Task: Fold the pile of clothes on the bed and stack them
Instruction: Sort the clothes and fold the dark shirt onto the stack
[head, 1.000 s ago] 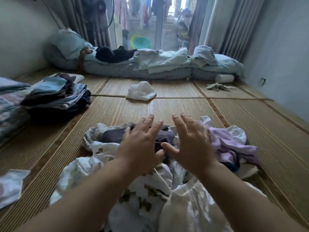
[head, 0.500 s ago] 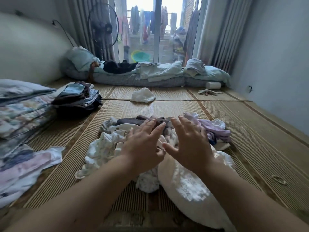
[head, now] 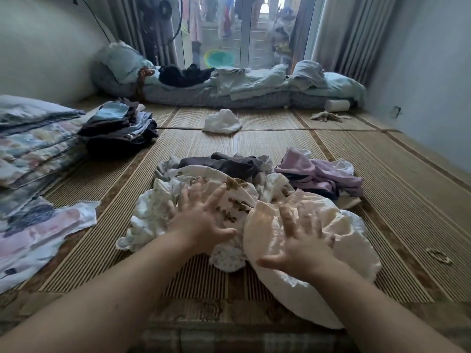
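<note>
1. Your left hand: fingers straight and spread wide, gripping nothing, palm down over the printed garment, a white one with brown motifs. The fingertips are blurred, so contact cannot be told.
2. Your right hand: fingers likewise fanned wide, holding nothing, palm down on the cream garment, which bulges under and around it.
3. The pile of clothes: unfolded, heaped on the woven mat directly under both hands and just beyond them.
4. Dark grey garment: on the pile, beyond your left fingertips.
5. Lilac garment: crumpled, beyond your right hand and slightly outward of it.
6. Small pale loop: on the mat, well out to the right of your right hand; what it is cannot be told.
7. Floral cloth: flat, well out to the left of your left hand.
8. Floral bedding stack: folded, further left and beyond.
9. Stack of folded clothes: beyond your left hand, just beside the bedding stack.
10. White crumpled cloth: alone on the mat, well past the pile.
11. Rolled bedding: farthest from both hands, along the glass door, with a black garment on it.
</note>
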{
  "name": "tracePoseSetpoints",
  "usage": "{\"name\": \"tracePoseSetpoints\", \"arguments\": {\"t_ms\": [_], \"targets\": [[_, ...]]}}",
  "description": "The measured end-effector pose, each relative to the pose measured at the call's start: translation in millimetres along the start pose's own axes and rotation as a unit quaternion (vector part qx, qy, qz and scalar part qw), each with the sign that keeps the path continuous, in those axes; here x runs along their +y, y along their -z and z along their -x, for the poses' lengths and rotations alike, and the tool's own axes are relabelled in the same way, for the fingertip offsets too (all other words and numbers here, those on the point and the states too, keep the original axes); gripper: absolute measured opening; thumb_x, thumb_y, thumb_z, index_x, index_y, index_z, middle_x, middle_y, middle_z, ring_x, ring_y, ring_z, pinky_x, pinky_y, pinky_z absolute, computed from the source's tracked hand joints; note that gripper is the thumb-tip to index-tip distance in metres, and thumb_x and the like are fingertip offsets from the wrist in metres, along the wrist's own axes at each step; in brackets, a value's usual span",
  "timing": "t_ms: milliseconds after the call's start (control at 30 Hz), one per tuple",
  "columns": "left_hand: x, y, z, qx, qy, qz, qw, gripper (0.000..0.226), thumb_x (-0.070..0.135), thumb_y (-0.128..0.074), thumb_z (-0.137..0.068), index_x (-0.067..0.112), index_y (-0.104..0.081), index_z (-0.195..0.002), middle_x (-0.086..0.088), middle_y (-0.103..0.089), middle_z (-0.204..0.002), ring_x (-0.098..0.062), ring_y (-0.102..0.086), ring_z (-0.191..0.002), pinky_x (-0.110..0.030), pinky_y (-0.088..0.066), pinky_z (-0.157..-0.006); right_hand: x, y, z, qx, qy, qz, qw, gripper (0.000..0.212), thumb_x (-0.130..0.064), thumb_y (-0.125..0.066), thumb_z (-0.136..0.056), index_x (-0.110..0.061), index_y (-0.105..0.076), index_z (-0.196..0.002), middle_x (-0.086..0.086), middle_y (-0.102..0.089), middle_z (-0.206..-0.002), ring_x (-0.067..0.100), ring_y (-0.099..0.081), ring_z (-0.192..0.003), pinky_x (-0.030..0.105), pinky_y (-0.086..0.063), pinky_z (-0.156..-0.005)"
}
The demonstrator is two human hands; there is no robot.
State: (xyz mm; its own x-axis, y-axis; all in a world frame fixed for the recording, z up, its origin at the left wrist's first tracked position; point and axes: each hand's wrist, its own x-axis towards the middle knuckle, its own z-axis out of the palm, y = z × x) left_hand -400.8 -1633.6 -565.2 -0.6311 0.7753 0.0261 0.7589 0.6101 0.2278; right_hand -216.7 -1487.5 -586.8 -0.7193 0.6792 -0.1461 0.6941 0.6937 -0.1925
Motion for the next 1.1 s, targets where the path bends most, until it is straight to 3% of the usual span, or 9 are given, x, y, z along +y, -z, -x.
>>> {"name": "tracePoseSetpoints", "arguments": {"t_ms": [133,333,400,567,633,700,800,933,1100], "targets": [[-31,-19,-23,-0.056,0.069,0.051,0.995,0.107,0.085,-0.058,-0.057,0.074,0.029,-0.119,-0.005,0.041,-0.148,-0.043,0.029,-0.137,-0.066,0.004,-0.107,3,-23,-17,-0.053,-0.037,-0.048,0.997,0.128,-0.086,-0.055,-0.052,-0.052,0.045,-0.124,0.002,0.041,-0.149,0.036,0.035,-0.137,0.065,0.003,-0.109],[-63,-37,-65,0.021,0.077,0.142,0.987,0.117,0.099,-0.048,-0.032,0.075,0.017,-0.125,0.005,0.047,-0.144,-0.038,0.031,-0.138,-0.064,-0.001,-0.110,-1,-44,-53,-0.035,-0.044,-0.073,0.996,0.129,-0.087,-0.054,-0.041,-0.058,0.051,-0.111,-0.004,0.047,-0.141,0.024,0.060,-0.113,0.059,0.013,-0.108],[-77,-37,-82,0.015,0.096,0.146,0.985,0.121,0.099,-0.051,-0.025,0.077,0.016,-0.124,0.007,0.049,-0.142,-0.038,0.029,-0.139,-0.062,-0.001,-0.111,0,-45,-70,-0.030,-0.042,-0.085,0.995,0.131,-0.086,-0.057,-0.039,-0.061,0.047,-0.113,-0.004,0.044,-0.142,0.029,0.048,-0.127,0.059,0.007,-0.111],[-87,-50,-114,-0.099,0.065,0.231,0.966,0.124,0.088,-0.068,-0.020,0.077,-0.009,-0.128,-0.002,-0.001,-0.156,-0.035,-0.020,-0.142,-0.049,-0.023,-0.117,6,-48,-105,-0.037,-0.015,-0.061,0.997,0.125,-0.089,-0.056,-0.035,-0.057,0.006,-0.139,0.004,0.023,-0.156,0.037,0.031,-0.139,0.055,0.003,-0.115],[-80,-62,-125,-0.126,0.028,0.229,0.965,0.119,0.089,-0.068,-0.025,0.070,-0.020,-0.132,-0.004,-0.036,-0.143,-0.023,-0.044,-0.131,-0.037,-0.036,-0.111,12,-49,-113,-0.036,0.006,-0.049,0.998,0.124,-0.090,-0.050,-0.035,-0.053,0.002,-0.141,0.002,0.012,-0.159,0.034,0.031,-0.139,0.052,0.010,-0.114],[-70,-70,-132,-0.152,-0.004,0.242,0.958,0.110,0.082,-0.072,-0.034,0.064,-0.027,-0.133,0.011,-0.061,-0.121,-0.011,-0.059,-0.113,-0.028,-0.046,-0.099,20,-50,-118,-0.026,0.036,-0.036,0.998,0.124,-0.091,-0.046,-0.038,-0.049,0.000,-0.144,-0.005,0.001,-0.160,0.029,0.032,-0.139,0.049,0.017,-0.113],[-48,-77,-141,-0.172,-0.022,0.250,0.953,0.100,0.072,-0.075,-0.043,0.060,-0.033,-0.132,0.020,-0.067,-0.106,-0.004,-0.063,-0.100,-0.026,-0.050,-0.090,42,-48,-117,0.005,0.042,-0.039,0.998,0.122,-0.092,-0.044,-0.038,-0.049,-0.003,-0.145,-0.007,-0.002,-0.160,0.028,0.031,-0.140,0.048,0.018,-0.114],[-3,-85,-143,-0.183,-0.064,0.222,0.955,0.094,0.072,-0.074,-0.048,0.057,-0.035,-0.132,0.028,-0.062,-0.092,0.002,-0.061,-0.090,-0.015,-0.043,-0.075,87,-42,-104,0.049,-0.007,-0.082,0.995,0.124,-0.094,-0.050,-0.032,-0.056,-0.004,-0.140,0.011,0.015,-0.159,0.031,0.030,-0.141,0.048,0.006,-0.118],[66,-103,-140,-0.199,-0.098,0.234,0.946,0.094,0.081,-0.072,-0.043,0.061,-0.033,-0.127,0.029,-0.064,-0.095,0.005,-0.060,-0.090,-0.017,-0.046,-0.079,156,-25,-84,0.032,-0.056,-0.064,0.996,0.125,-0.092,-0.050,-0.033,-0.054,-0.003,-0.143,0.001,0.024,-0.158,0.030,0.028,-0.142,0.052,0.001,-0.118]]}}
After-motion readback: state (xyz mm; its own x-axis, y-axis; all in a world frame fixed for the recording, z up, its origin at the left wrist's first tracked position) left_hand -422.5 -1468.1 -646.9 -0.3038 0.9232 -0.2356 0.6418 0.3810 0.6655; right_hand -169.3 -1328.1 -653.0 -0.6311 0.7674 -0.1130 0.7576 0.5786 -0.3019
